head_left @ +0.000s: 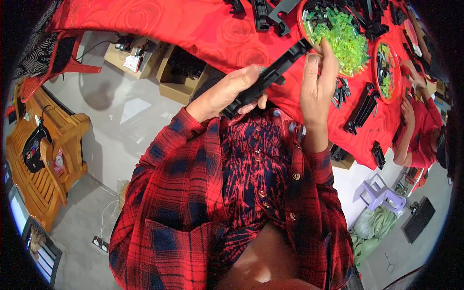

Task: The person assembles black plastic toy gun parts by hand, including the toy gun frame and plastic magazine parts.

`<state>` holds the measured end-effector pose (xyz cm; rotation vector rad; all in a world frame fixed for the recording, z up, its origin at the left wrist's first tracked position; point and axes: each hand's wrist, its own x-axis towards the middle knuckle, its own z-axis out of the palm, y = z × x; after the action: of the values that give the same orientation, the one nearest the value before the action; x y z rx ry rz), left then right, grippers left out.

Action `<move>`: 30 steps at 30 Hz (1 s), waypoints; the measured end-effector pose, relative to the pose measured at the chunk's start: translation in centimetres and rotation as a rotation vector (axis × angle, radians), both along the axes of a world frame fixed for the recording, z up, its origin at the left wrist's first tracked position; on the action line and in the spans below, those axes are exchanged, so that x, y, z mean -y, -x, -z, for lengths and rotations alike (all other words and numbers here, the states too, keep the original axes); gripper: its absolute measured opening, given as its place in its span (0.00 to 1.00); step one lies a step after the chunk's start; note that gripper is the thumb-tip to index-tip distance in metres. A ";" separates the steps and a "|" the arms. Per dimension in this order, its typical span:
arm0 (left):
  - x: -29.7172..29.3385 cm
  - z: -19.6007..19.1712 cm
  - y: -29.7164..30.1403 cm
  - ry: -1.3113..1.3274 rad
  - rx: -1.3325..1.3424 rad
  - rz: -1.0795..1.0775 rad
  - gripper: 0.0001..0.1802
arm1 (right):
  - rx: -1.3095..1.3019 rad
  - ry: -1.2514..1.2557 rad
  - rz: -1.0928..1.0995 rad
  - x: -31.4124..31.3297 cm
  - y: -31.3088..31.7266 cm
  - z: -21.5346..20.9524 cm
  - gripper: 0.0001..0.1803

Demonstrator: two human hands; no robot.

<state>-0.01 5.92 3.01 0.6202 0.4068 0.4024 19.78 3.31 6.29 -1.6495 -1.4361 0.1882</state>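
My left hand (226,93) is wrapped round a long black plastic channel-shaped part (274,72), tilted up to the right in front of my chest. Close to the part's upper end is my right hand (320,84), its thumb and forefinger drawn together; anything between them is too small to make out. Just beyond, a red-rimmed round tray (300,23) holds a heap of small yellow-green translucent pieces (344,43). More long black parts (361,110) lie on the red tablecloth (212,36) right of my right hand.
A smaller red tray (398,72) with mixed pieces stands farther right. A person in red (421,128) works at the right side. Cardboard boxes (169,79) sit on the floor under the table's left edge. A lilac stool (382,195) and a wooden bench (53,159) are nearby.
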 end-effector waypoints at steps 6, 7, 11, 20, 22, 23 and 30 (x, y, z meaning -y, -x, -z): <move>0.1 -1.0 0.3 -0.011 -0.129 0.080 0.25 | -0.414 0.213 -0.130 -0.3 0.8 0.2 0.23; 0.2 -1.1 0.2 -0.009 -0.130 0.078 0.25 | -0.427 0.197 -0.132 -0.5 1.0 0.3 0.22; 0.7 -1.0 -0.5 -0.069 -0.263 -0.035 0.19 | -0.437 0.149 -0.123 -0.6 1.4 0.5 0.19; 1.3 -1.8 -1.1 -0.219 -0.405 -0.073 0.17 | -0.361 0.136 -0.152 -0.4 1.9 -0.3 0.14; 1.4 -1.5 -1.2 -0.224 -0.412 -0.080 0.17 | -0.385 0.120 -0.166 -0.4 2.0 -0.1 0.16; 1.6 -1.1 -1.3 -0.220 -0.395 -0.109 0.18 | -0.410 0.102 -0.176 -0.4 2.0 0.1 0.19; 1.8 -1.1 -1.4 -0.216 -0.397 -0.132 0.19 | -0.344 0.072 -0.193 -0.3 1.8 0.1 0.18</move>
<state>1.37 4.08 4.16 0.8908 0.7931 0.4529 17.94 3.64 6.17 -1.4481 -1.3317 0.6091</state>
